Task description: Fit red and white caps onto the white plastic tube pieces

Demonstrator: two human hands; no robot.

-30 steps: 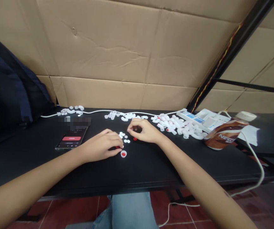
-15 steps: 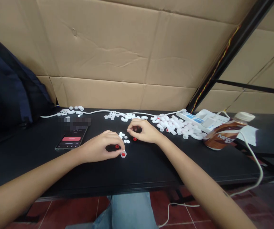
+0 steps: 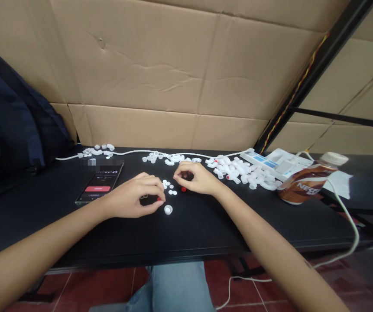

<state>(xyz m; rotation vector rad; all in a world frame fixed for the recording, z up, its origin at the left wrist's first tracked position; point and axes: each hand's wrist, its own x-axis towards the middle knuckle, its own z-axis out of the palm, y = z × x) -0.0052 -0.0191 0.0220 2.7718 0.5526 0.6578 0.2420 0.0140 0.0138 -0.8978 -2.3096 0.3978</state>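
Observation:
My left hand (image 3: 141,195) is curled in a pinch low over the table, with a small red disc (image 3: 159,199) between thumb and forefinger. Just right of its fingertips stands a small translucent plastic cap (image 3: 168,209) with a white disc inside. My right hand (image 3: 194,177) is also closed in a pinch; whatever its fingertips hold, if anything, cannot be made out. Below it lies another red disc (image 3: 183,189). Several loose white discs (image 3: 170,192) are spread between the two hands.
White plastic pieces (image 3: 241,171) are heaped at the right, with smaller groups along a white cable (image 3: 128,152). A phone (image 3: 98,186) lies left. A Nescafé bottle (image 3: 306,184) and a white-and-blue box (image 3: 267,162) stand right. A dark backpack (image 3: 17,112) fills the left edge.
My left hand has drawn back slightly left from the cap to the red disc. The cap's centre showed red before and shows white now. My right hand has barely moved.

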